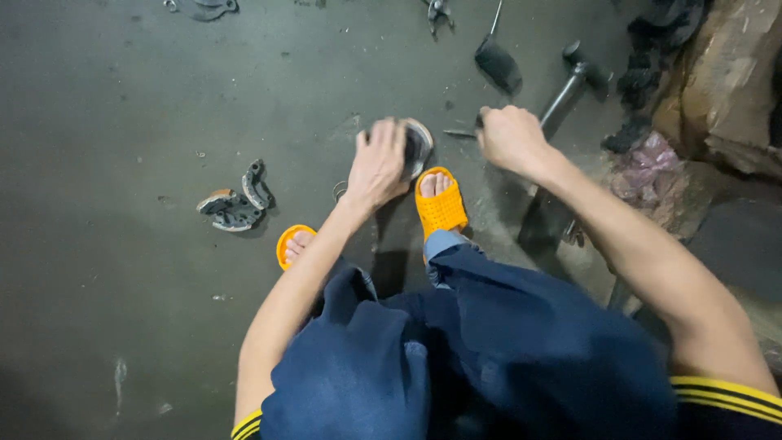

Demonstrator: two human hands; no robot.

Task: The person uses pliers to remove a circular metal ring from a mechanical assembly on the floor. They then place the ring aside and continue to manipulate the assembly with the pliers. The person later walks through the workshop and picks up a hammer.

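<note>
Head view: left hand (378, 163) hides perhaps drum (417, 147).

Left hand (377, 165) lay over round metal drum (417, 147) on dark floor (122, 269). Right hand (510, 137) was closed around thin tool (461, 133) beside it. Hammer (574, 81) lay beyond. Curved metal shoes (238, 204) sat well apart, leftward.

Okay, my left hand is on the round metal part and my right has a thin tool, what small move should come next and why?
Probably bring the thin tool's tip the short way over to the rim of the round metal part. The left hand already presses down on that part on the floor, beside the orange sandal, while the right hand grips the tool with its tip pointing at the part but apart from it.
</note>
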